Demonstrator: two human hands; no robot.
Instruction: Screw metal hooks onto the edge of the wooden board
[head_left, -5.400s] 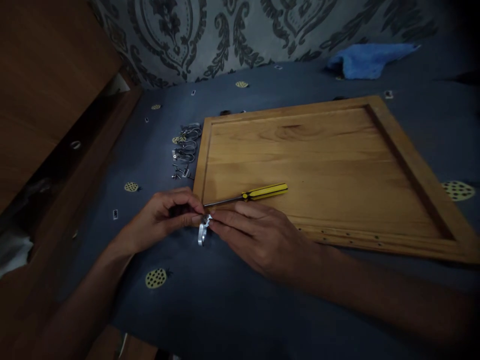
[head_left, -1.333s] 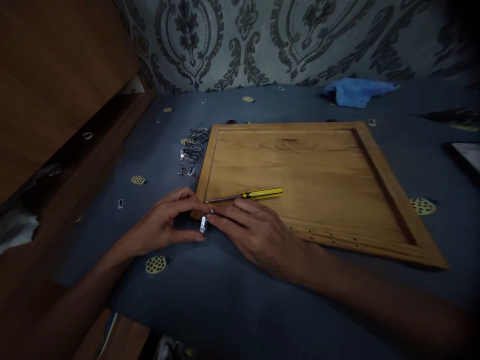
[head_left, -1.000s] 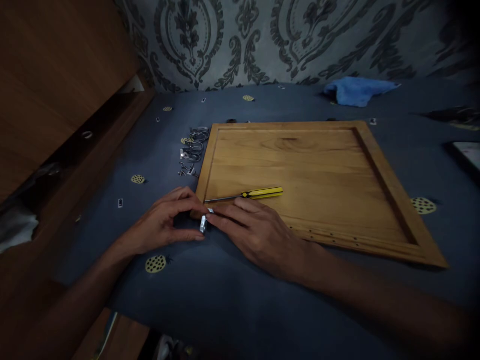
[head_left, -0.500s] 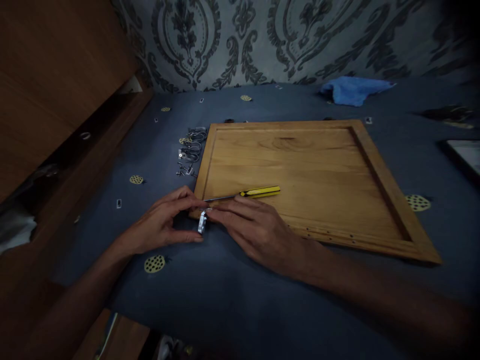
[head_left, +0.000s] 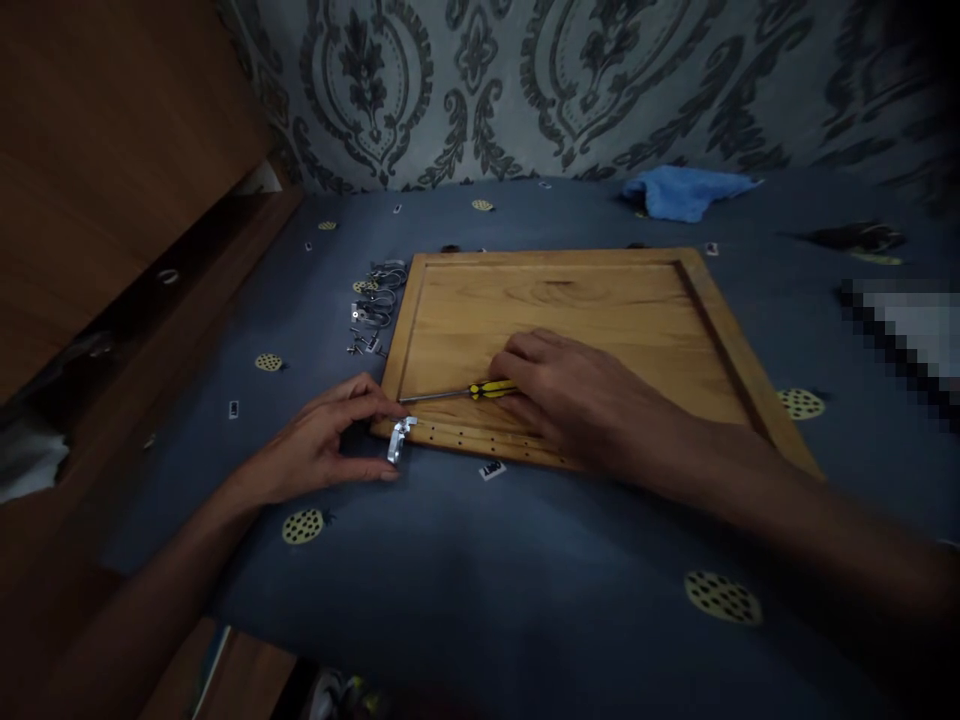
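A wooden panel [head_left: 600, 300] lies flat on a blue patterned sheet. My left hand [head_left: 319, 445] pinches a small metal bracket [head_left: 397, 440] against the panel's near left corner, beside a row of small holes. My right hand [head_left: 577, 395] rests on the panel with its fingers closing over the yellow handle of a screwdriver [head_left: 457, 392], whose shaft points left toward the bracket.
Several metal hooks and screws [head_left: 373, 305] lie left of the panel. A blue cloth [head_left: 686, 192] sits at the back by the patterned wall. A brown wooden cabinet [head_left: 112, 180] stands at the left. A small tag [head_left: 492, 469] lies near the panel's front edge.
My right hand left the bracket and moved up and right onto the screwdriver handle. My left hand stayed holding the bracket at the corner. The view shifted slightly.
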